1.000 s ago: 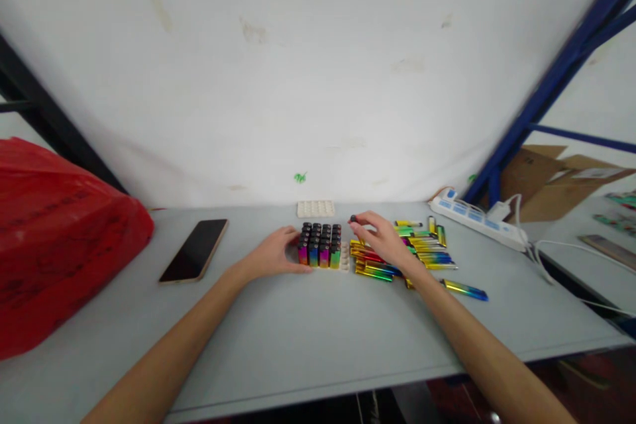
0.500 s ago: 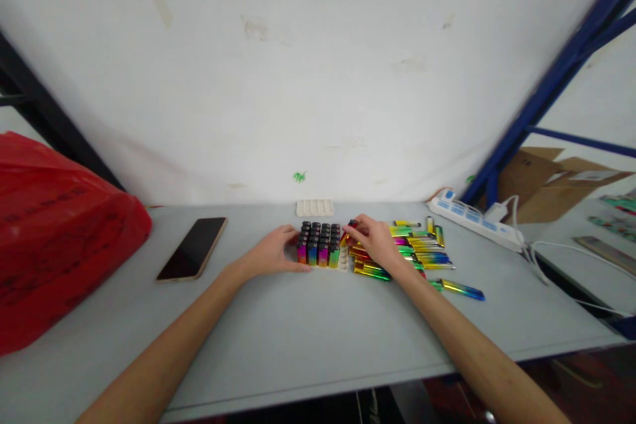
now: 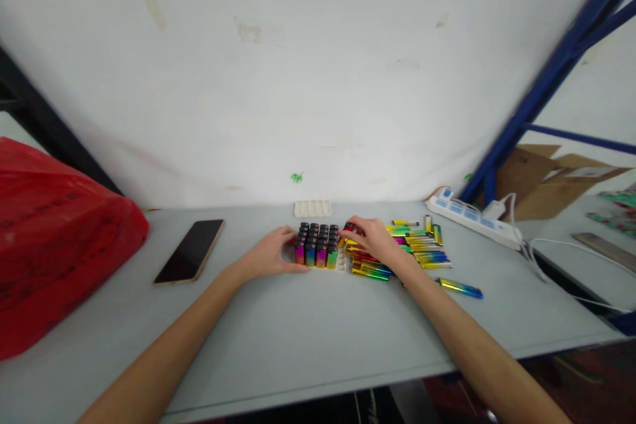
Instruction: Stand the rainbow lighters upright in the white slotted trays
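Note:
Upright lighters with black tops and shiny coloured bodies stand in rows in a white tray, whose holes show at its right end. My left hand rests at the left side of the rows, thumb and fingers apart around the tray's corner. At the right end of the tray, my right hand pinches a red lighter with a dark top. Loose metallic lighters in gold, green, red and blue lie under and beside my right hand.
A second white tray lies near the wall. On the left are a phone and a red plastic bag. A white power strip with cables lies at the right, near a blue frame.
The red lighter in my right hand is now more upright and lower at the tray's right end. My left hand has stayed beside the rows. The whole view has shifted slightly.

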`<state>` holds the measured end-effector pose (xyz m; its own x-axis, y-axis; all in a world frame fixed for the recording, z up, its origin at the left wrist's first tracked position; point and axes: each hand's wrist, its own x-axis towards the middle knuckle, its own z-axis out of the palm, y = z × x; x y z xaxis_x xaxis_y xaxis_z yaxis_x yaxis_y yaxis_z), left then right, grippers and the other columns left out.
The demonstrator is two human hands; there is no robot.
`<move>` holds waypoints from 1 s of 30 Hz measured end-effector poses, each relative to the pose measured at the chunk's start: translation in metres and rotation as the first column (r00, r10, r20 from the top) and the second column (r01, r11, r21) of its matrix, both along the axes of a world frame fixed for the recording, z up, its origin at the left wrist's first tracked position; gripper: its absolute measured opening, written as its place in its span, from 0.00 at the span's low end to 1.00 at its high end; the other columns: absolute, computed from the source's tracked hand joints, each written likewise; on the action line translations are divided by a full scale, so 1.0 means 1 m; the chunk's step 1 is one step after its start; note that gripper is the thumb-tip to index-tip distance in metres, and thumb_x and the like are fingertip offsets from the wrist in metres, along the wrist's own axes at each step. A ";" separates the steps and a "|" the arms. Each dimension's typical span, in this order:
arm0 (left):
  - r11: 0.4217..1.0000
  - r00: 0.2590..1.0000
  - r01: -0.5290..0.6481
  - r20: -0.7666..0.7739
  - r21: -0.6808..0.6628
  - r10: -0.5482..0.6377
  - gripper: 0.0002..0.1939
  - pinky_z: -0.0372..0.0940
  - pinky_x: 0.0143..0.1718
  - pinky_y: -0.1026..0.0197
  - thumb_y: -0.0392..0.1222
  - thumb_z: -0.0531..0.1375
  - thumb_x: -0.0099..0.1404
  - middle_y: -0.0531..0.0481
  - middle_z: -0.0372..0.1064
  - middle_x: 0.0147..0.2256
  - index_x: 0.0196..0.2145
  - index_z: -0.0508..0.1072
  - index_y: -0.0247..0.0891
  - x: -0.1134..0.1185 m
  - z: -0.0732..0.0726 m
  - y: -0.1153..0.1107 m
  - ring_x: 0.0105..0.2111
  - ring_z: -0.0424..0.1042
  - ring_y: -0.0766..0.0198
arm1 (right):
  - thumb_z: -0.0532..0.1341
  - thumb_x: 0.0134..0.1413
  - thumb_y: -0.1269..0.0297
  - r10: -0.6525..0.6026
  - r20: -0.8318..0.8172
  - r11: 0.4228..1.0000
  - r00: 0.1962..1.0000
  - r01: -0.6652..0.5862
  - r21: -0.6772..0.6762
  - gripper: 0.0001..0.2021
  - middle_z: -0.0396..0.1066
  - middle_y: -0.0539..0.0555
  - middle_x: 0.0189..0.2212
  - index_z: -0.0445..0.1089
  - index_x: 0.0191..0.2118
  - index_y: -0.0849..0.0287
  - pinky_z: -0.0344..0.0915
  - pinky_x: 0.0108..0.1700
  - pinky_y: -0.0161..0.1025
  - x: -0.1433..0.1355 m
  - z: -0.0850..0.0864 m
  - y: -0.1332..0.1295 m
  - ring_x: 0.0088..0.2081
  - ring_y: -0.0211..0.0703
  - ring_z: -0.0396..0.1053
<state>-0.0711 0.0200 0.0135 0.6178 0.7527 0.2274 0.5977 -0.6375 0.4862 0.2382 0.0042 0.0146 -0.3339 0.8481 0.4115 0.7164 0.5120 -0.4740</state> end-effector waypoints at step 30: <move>0.993 0.996 -0.091 0.022 0.080 0.089 0.34 0.69 0.58 0.45 0.69 0.73 0.48 0.41 0.76 0.48 0.44 0.81 0.41 -0.012 -0.005 0.010 0.49 0.73 0.43 | 0.62 0.67 0.53 -0.029 -0.092 0.991 0.995 0.017 -0.136 0.12 0.77 0.52 0.32 0.72 0.46 0.56 0.64 0.38 0.39 0.049 0.005 -0.005 0.32 0.44 0.69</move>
<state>-0.0830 0.0296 0.0082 0.5437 0.7837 0.3005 0.6456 -0.6193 0.4468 0.2871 -0.0012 0.0197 -0.2790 0.9048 0.3217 0.6763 0.4230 -0.6030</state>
